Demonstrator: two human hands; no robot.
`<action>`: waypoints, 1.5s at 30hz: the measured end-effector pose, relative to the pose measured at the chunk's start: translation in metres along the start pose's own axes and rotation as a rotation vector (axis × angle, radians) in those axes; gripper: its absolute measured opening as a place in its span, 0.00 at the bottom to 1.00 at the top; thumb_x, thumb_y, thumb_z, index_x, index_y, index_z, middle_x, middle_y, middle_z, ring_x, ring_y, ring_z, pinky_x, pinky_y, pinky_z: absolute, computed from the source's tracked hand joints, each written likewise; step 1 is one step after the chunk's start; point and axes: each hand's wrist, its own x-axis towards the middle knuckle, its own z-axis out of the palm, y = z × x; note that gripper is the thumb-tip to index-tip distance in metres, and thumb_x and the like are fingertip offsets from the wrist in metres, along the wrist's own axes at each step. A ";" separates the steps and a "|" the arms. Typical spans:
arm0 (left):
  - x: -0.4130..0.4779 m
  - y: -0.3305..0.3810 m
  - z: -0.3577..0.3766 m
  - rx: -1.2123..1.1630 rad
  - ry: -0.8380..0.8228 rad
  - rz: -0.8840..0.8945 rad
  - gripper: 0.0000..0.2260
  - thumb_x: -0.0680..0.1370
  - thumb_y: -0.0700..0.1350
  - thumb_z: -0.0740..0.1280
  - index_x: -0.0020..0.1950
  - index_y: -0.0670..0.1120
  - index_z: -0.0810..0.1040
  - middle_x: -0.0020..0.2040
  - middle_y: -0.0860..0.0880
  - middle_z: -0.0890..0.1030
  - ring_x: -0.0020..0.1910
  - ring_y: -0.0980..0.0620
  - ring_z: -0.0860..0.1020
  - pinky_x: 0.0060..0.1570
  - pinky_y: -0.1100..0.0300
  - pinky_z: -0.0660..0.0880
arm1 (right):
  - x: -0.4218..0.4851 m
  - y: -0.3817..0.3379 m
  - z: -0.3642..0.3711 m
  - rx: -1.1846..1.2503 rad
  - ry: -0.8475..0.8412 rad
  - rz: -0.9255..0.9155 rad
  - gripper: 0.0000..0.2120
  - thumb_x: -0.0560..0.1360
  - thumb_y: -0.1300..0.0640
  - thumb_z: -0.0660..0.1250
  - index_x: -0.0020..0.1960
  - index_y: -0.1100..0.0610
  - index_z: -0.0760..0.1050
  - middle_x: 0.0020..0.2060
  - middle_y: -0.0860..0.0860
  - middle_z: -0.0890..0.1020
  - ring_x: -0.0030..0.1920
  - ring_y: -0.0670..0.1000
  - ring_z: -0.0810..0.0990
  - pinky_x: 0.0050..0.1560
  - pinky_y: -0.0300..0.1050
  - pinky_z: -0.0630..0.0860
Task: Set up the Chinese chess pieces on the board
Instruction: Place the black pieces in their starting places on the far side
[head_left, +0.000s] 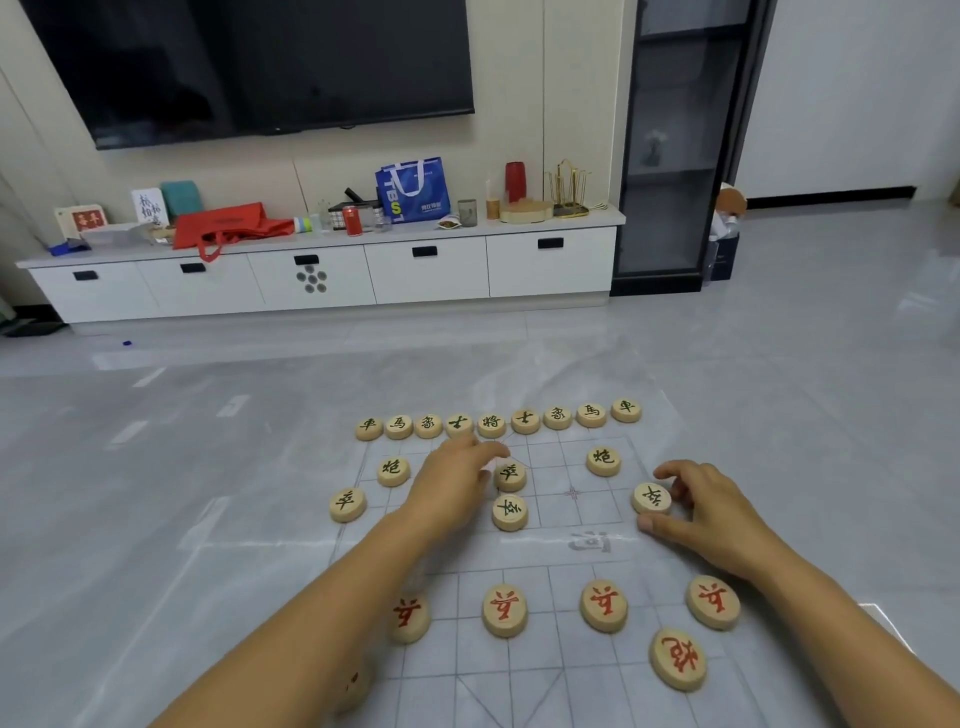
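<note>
Right hand pinches a black pawn on the board — left hand hovers flat, fingers loosely together.

We see board sheet: translucent pale, thin grey grid lines, faint grey character mid-right. Far-row pieces: light tan wood, black characters. Near-row pieces: same tan wood, red characters. Floor: glossy light grey tile. We note cabinet far: white, black handles. Screen: black. Tote: blue, white lettering. Bag far left: red.
</note>
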 end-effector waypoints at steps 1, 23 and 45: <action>0.007 -0.002 0.000 0.044 -0.074 0.060 0.19 0.77 0.36 0.59 0.66 0.50 0.72 0.63 0.47 0.72 0.62 0.47 0.69 0.59 0.55 0.68 | 0.000 0.000 0.000 -0.006 -0.003 -0.008 0.24 0.68 0.45 0.71 0.61 0.49 0.68 0.49 0.49 0.71 0.52 0.50 0.71 0.55 0.45 0.71; 0.012 -0.014 -0.009 0.157 -0.332 0.081 0.17 0.77 0.40 0.63 0.63 0.57 0.73 0.61 0.51 0.73 0.56 0.49 0.73 0.55 0.57 0.63 | 0.000 0.002 -0.002 0.090 -0.030 0.010 0.23 0.68 0.49 0.72 0.61 0.50 0.69 0.47 0.48 0.71 0.50 0.50 0.71 0.52 0.43 0.70; -0.033 0.002 -0.017 0.104 -0.267 0.166 0.17 0.75 0.45 0.66 0.64 0.52 0.73 0.46 0.54 0.71 0.42 0.55 0.69 0.40 0.65 0.66 | 0.002 -0.002 0.001 0.174 0.046 0.089 0.22 0.67 0.49 0.73 0.54 0.50 0.65 0.52 0.49 0.68 0.49 0.49 0.72 0.48 0.42 0.69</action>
